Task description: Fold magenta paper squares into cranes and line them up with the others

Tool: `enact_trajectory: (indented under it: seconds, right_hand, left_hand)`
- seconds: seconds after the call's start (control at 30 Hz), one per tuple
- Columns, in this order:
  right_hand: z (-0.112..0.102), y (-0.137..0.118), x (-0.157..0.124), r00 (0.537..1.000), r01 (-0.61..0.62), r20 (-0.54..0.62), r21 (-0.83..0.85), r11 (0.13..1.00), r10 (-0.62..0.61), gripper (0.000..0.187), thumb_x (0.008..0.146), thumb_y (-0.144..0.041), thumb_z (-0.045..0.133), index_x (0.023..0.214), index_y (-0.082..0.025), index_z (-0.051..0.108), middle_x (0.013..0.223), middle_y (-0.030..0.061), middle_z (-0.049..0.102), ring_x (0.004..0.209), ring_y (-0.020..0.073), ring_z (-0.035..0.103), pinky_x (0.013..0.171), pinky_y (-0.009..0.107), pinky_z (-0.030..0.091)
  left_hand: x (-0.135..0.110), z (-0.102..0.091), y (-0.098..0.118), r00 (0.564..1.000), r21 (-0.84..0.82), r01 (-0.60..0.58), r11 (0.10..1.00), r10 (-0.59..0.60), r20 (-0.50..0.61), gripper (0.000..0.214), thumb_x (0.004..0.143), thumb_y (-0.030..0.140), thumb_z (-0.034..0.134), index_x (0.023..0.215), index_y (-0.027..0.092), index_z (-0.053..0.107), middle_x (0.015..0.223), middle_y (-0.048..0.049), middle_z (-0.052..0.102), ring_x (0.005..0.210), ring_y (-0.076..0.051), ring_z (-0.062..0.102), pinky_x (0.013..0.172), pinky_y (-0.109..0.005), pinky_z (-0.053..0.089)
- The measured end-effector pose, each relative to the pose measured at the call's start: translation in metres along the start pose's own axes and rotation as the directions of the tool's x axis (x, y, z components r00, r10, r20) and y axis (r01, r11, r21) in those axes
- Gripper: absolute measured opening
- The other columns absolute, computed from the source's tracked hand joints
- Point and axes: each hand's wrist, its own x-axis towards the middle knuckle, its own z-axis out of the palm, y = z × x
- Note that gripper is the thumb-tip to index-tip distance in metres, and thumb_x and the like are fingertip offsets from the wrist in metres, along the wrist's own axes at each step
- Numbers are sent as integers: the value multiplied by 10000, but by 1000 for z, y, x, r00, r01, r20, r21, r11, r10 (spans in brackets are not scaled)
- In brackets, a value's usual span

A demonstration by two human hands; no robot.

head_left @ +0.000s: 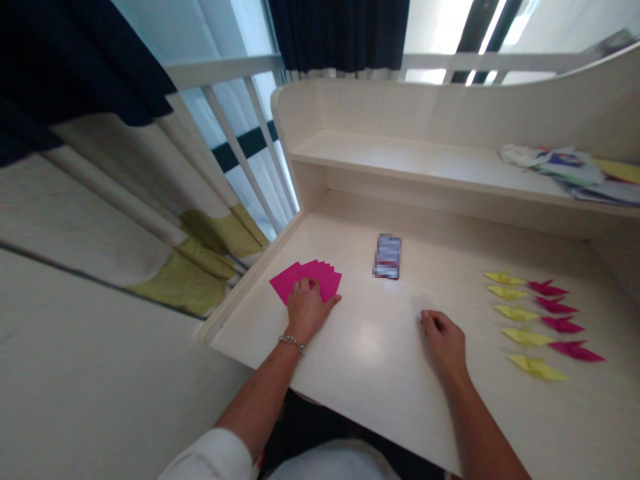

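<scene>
Several bright pink paper sheets [327,281] lie fanned out near the left edge of the desk. My left hand [306,308] rests on them, its fingertips pressed to the top sheet and the thumb stretched out to the right. To the right of the middle, my right hand [445,337] rests by the desk surface with its fingers curled in; nothing shows in it. Further right stand two columns of folded paper figures like cranes: several yellow cranes [526,337] and, beside them, several pink cranes [563,325].
A small blurred rectangular item [388,257] lies at the middle of the desk [360,380]. A raised shelf [400,159] runs along the back, with papers and plastic wrapping [570,167] at its right end. Curtains [115,173] and a railing border the left side.
</scene>
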Motion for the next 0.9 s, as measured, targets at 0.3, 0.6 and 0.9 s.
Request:
enact_trajectory:
  seconds: [0.3,0.6,0.9]
  right_hand:
    - [-1,-1,-1,1000,10,5,9,1000,-10,427,795,-551,503,885,-185,703,788,62,710,724,235,624,718,338,452]
    - [0,-3,0,1000,28,13,14,1000,-28,490,797,-577,474,868,-150,705,804,93,708,727,243,617,695,346,461]
    - [3,-24,-7,988,151,-21,69,986,-150,415,811,-477,537,1049,-154,644,957,112,676,708,200,619,630,332,514]
  left_hand:
    - [-12,2,13,1000,12,-11,1000,11,3,488,890,501,390,1187,173,596,1134,-171,550,1052,-335,433,855,-443,367]
    - [1,3,-6,995,-146,-5,989,-10,-97,439,914,460,380,968,157,693,1023,-128,637,950,-262,544,875,-407,418]
    - [-6,-22,25,951,-451,-306,838,248,-185,277,900,348,488,1024,168,658,1039,-101,654,1012,-223,575,920,-404,456]
